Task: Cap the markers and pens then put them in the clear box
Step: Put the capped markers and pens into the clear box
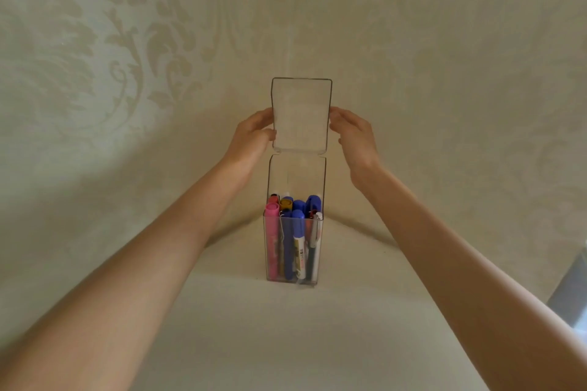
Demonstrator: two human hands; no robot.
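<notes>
The left hand (pixel 254 133) and the right hand (pixel 352 133) hold the hinged lid (pixel 300 114) between them. Each pinches one side edge, with fingers curled behind the clear panel and the thumb in front. Directly below the grip stands the clear box (pixel 320 263), upright on the pale tablecloth (pixel 286 343). The markers and pens (pixel 297 216) are packed inside it, caps up, the pink highlighter (pixel 272 232) under the left hand's side. All tips seen appear capped, so the task looks nearly done and the step in hand is probably closing the lid. To do it well, the person should swing both edges forward and down together around the hinge just beneath the hands, keeping the pressure even so the tall, narrow box does not tip. The tallest caps reach close to the front rim, so any that stands proud should be pushed down first.
</notes>
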